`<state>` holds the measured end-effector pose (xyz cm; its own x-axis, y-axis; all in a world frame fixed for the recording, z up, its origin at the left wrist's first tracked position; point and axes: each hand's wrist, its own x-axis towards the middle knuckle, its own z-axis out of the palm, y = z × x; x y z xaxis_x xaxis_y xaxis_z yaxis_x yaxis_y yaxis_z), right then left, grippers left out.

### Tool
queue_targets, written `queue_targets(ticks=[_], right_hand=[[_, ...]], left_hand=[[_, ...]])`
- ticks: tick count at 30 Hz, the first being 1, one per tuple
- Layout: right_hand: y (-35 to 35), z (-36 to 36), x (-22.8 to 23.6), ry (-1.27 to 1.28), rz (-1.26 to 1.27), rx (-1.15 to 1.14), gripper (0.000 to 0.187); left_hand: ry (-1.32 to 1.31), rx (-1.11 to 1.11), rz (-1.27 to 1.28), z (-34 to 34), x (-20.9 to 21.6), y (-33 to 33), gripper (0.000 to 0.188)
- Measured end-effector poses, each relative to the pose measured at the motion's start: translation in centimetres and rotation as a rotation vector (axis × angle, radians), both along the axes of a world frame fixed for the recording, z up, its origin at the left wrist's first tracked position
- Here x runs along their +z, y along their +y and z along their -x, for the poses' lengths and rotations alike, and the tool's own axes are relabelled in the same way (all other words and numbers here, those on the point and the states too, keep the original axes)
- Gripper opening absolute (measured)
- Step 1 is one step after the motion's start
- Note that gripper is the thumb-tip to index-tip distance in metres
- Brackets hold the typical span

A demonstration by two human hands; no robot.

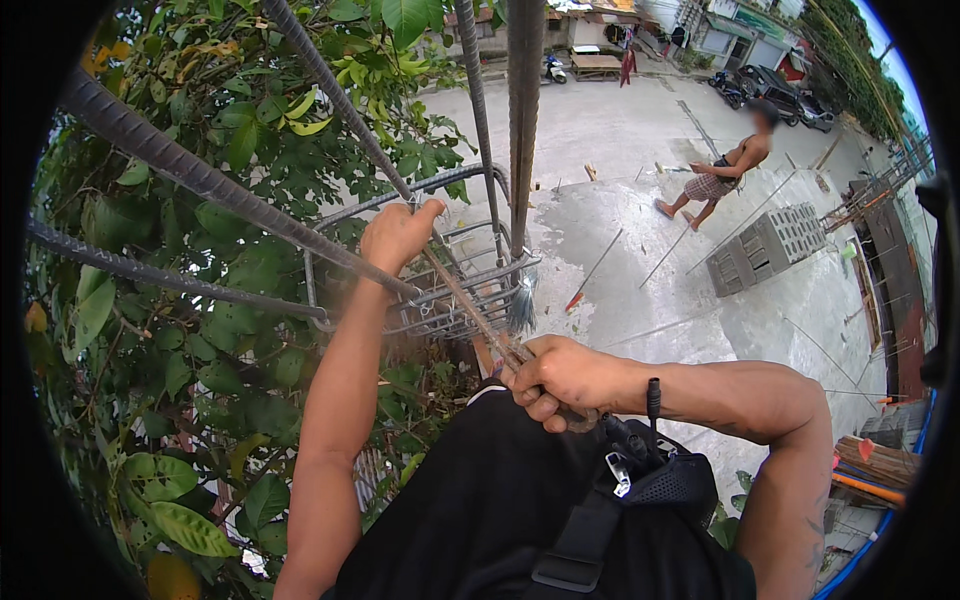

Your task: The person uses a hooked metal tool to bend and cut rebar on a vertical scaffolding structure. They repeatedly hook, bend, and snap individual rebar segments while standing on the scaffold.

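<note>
My right hand (570,380) is closed around a rusty steel rod (467,298) with a curved lower end showing below the fist. The rod slants up toward my left hand (400,238), which is closed at a crossing of a ribbed rebar (345,108) and a stirrup (350,212); its fingertips are hidden on the far side. Thin tie wire shows beside the left thumb. More upright rebars (180,165) run down through the stacked stirrups of this column cage. A bundle of tie wire (523,303) hangs from the cage's right corner.
Leafy branches (150,330) crowd the left side. A black bag (660,485) is strapped at my front. Far below, a person (730,170) walks on the concrete (620,190) by stacked hollow blocks (765,250). Thin bars stick up from the slab. Parked vehicles (770,90) stand beyond.
</note>
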<state>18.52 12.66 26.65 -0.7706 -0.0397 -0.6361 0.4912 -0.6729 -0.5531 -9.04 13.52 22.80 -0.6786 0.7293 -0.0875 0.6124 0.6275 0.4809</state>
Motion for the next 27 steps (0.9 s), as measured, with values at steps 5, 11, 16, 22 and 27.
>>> queue_targets(ticks=[5,11,16,22,27], right_hand=[[4.0,-1.4,3.3,-0.221,-0.547,0.337,0.008],[4.6,-2.0,3.7,-0.310,-1.346,0.421,0.026],[5.3,-2.1,4.2,-0.276,-1.299,0.452,0.028],[4.6,-2.2,3.3,-0.259,-1.370,0.459,0.036],[2.1,-2.8,1.3,-0.247,-1.493,0.274,0.034]], left_hand=[[-0.615,-0.084,-0.087,0.2,0.7,-0.3,0.038],[-1.140,-0.199,-0.389,0.7,0.2,-1.2,0.027],[-1.217,-0.284,-0.394,1.5,-0.7,-1.6,0.029],[-1.221,-0.299,-0.436,1.5,-1.6,-1.2,0.038],[-1.236,-0.357,-0.498,1.1,-2.1,-1.3,0.045]])
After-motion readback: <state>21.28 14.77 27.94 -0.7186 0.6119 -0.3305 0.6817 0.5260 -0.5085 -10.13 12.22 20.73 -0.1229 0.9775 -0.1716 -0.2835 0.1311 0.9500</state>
